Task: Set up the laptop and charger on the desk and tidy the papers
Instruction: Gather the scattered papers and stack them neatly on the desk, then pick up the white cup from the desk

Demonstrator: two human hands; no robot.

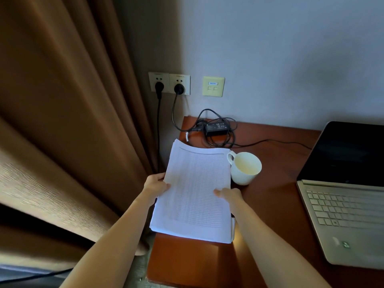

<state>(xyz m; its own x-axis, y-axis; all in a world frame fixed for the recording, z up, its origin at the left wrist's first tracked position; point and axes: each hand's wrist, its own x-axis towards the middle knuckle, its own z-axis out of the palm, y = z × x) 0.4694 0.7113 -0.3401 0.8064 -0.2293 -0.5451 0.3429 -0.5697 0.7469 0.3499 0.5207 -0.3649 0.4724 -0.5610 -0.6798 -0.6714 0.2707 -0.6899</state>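
1. At the left end of the tabletop (270,204), the papers (195,190) sit as one stack between your two hands. The long side runs away from you and the left edge hangs out toward the curtain (62,121).
2. Your left hand (156,185) takes the left edge and your right hand (229,195) the right edge, thumbs on top. Fingers on both sides are grasping the stack, with the under ones hidden.
3. The two-sided hold looks meant for squaring the sheets, since some edges poke out at the near right corner.
4. You can't tell whether the stack rests on the tabletop or hovers just over it.
5. The white cup (245,168) is just beside the stack's right edge, so mind it when setting down.
6. The charger (217,127) lies behind by the wall, cable coiled, plugged into the socket (179,84).
7. A thin lead runs right toward the open laptop (342,194), whose screen is dark. The join is out of view.
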